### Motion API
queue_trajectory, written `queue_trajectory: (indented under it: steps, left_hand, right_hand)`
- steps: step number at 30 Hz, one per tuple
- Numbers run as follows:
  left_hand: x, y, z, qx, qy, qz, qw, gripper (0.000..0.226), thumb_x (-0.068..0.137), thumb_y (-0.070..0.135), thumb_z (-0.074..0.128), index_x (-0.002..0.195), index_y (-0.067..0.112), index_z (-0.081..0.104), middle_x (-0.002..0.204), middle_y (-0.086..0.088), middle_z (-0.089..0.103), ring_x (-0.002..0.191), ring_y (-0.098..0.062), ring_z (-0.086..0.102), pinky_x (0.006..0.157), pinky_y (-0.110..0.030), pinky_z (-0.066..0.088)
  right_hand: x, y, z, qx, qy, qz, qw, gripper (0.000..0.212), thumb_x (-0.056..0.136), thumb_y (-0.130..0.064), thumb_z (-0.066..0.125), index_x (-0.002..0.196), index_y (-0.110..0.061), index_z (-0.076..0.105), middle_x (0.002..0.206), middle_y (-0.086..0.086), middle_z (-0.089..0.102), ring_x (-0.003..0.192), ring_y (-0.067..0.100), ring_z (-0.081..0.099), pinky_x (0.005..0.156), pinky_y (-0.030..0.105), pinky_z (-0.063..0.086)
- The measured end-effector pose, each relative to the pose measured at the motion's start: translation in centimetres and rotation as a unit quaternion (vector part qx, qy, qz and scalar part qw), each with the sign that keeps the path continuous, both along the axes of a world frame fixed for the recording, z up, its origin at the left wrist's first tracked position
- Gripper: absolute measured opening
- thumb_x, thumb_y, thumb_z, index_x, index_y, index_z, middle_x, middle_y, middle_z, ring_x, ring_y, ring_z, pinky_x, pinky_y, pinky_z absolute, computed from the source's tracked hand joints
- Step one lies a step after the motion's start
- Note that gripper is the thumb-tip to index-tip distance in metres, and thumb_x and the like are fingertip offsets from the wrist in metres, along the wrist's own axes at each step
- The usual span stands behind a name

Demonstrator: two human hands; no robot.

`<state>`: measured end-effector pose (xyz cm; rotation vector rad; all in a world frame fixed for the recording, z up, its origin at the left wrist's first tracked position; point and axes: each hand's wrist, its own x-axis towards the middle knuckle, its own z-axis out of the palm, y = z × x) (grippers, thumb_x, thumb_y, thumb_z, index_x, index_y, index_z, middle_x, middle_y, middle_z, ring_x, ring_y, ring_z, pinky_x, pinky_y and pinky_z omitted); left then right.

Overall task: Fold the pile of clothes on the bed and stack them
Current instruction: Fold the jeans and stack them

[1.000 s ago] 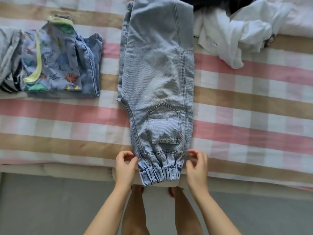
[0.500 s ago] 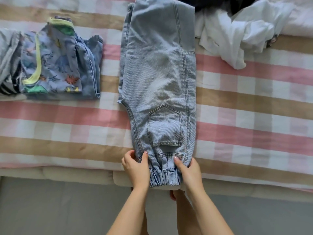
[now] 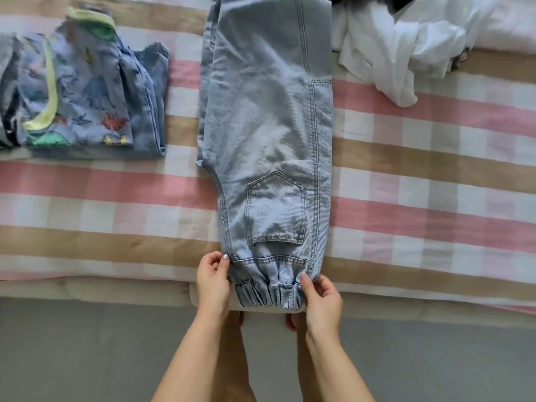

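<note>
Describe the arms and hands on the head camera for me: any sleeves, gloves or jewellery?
The left hand and right hand are bare: no gloves, no rings that show. The left forearm and right forearm carry no sleeve down to the frame's edge, and neither wrist shows a watch or bracelet. The left thumbnail looks pale and glossy, perhaps polished.

No text, label, brand, number or sign is legible on the light-blue denim trousers [image 3: 269, 126], the folded blue dinosaur-print garment [image 3: 87, 91], the crumpled white cloth [image 3: 406, 47] or the pink, tan and white checked bedcover [image 3: 435, 184].
</note>
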<state>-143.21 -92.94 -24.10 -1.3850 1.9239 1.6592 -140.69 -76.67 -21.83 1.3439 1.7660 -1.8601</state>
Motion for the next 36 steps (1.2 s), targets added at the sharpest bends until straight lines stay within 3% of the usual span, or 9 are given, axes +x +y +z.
queue_trajectory:
  steps: [4, 8, 10, 14, 18, 23, 26, 29, 36]
  left_hand:
    - [0.1, -0.3, -0.5, 0.032, -0.023, 0.06, 0.997, 0.018, 0.095, 0.003, 0.043, 0.084, 0.014, 0.05, 0.076, -0.003, 0.054, 0.069, -0.014, 0.048, 0.065, -0.027, 0.042]
    - [0.3, 2.0, 0.9, -0.118, 0.062, 0.075, 0.988, 0.01, 0.087, 0.008, 0.06, 0.094, 0.011, 0.052, 0.082, 0.009, 0.054, 0.075, -0.002, 0.051, 0.066, -0.006, 0.039]
    - [0.8, 3.2, 1.6, -0.121, 0.057, 0.093, 0.987, 0.019, 0.082, 0.011, 0.067, 0.095, 0.012, 0.053, 0.086, 0.009, 0.054, 0.079, -0.001, 0.051, 0.071, -0.01, 0.039]
    - [1.3, 3.5, 1.2, -0.12, 0.014, 0.074, 0.99, 0.021, 0.076, 0.006, 0.073, 0.092, 0.011, 0.06, 0.092, -0.004, 0.062, 0.081, -0.013, 0.057, 0.073, -0.015, 0.043]
    - [1.0, 2.8, 0.7, -0.153, 0.009, -0.005, 0.988, 0.012, 0.08, -0.001, 0.066, 0.08, 0.008, 0.059, 0.099, -0.017, 0.06, 0.097, -0.029, 0.058, 0.083, -0.026, 0.041]
    - [3.2, 2.0, 1.3, -0.121, 0.044, 0.016, 0.992, 0.008, 0.092, 0.006, 0.05, 0.092, 0.014, 0.052, 0.106, -0.005, 0.055, 0.102, -0.02, 0.052, 0.089, -0.029, 0.037]
    - [3.6, 1.7, 0.8, -0.092, -0.009, 0.057, 0.994, 0.005, 0.095, 0.007, 0.045, 0.098, 0.01, 0.049, 0.1, -0.007, 0.054, 0.098, -0.027, 0.053, 0.091, -0.042, 0.044]
    - [1.9, 1.4, 0.6, -0.085, -0.015, 0.048, 0.995, 0.015, 0.088, -0.002, 0.054, 0.098, 0.008, 0.047, 0.097, -0.009, 0.052, 0.092, -0.028, 0.052, 0.085, -0.035, 0.042]
    - [-6.7, -1.2, 1.3, -0.138, 0.084, 0.044, 0.986, 0.028, 0.092, 0.01, 0.051, 0.12, 0.008, 0.05, 0.11, 0.001, 0.054, 0.099, -0.01, 0.05, 0.084, -0.015, 0.037]
  right_hand:
    - [0.3, 0.1, -0.8, -0.008, -0.025, -0.01, 1.0, 0.008, 0.082, -0.011, 0.068, 0.075, -0.013, 0.069, 0.074, 0.003, 0.071, 0.069, 0.012, 0.063, 0.065, 0.022, 0.051]
    - [0.6, -0.1, -1.5, -0.052, -0.046, -0.021, 0.997, 0.01, 0.084, -0.014, 0.067, 0.091, -0.007, 0.069, 0.076, 0.001, 0.069, 0.062, 0.005, 0.059, 0.059, 0.019, 0.046]
    - [1.0, -0.3, -1.3, -0.064, -0.053, -0.01, 0.997, 0.014, 0.083, -0.015, 0.068, 0.095, -0.007, 0.068, 0.082, 0.003, 0.071, 0.066, 0.01, 0.058, 0.065, 0.022, 0.044]
    - [1.6, -0.9, -1.0, -0.081, -0.037, 0.009, 0.996, 0.006, 0.082, -0.011, 0.067, 0.087, -0.009, 0.065, 0.068, -0.007, 0.069, 0.053, -0.001, 0.056, 0.048, 0.009, 0.041]
    - [1.8, -1.2, -0.7, -0.087, -0.031, 0.02, 0.995, 0.006, 0.084, -0.009, 0.066, 0.09, -0.008, 0.066, 0.084, 0.0, 0.074, 0.073, 0.004, 0.067, 0.057, 0.011, 0.047]
    - [2.8, -1.2, -0.3, -0.129, -0.016, 0.03, 0.991, 0.027, 0.074, -0.019, 0.07, 0.097, -0.005, 0.066, 0.092, 0.007, 0.074, 0.085, 0.015, 0.069, 0.071, 0.02, 0.053]
    - [2.9, -1.6, -0.8, -0.066, -0.059, 0.052, 0.995, 0.016, 0.08, -0.01, 0.069, 0.094, -0.003, 0.067, 0.089, 0.009, 0.073, 0.084, 0.02, 0.067, 0.08, 0.033, 0.052]
    - [1.7, -1.6, -1.0, 0.041, -0.078, 0.087, 0.992, 0.011, 0.082, -0.017, 0.069, 0.09, -0.009, 0.065, 0.09, 0.009, 0.068, 0.085, 0.025, 0.062, 0.084, 0.041, 0.048]
    - [-8.8, 1.2, -0.2, 0.158, 0.032, 0.089, 0.983, 0.026, 0.092, -0.019, 0.055, 0.117, -0.011, 0.059, 0.113, -0.001, 0.058, 0.105, 0.011, 0.052, 0.092, 0.024, 0.039]
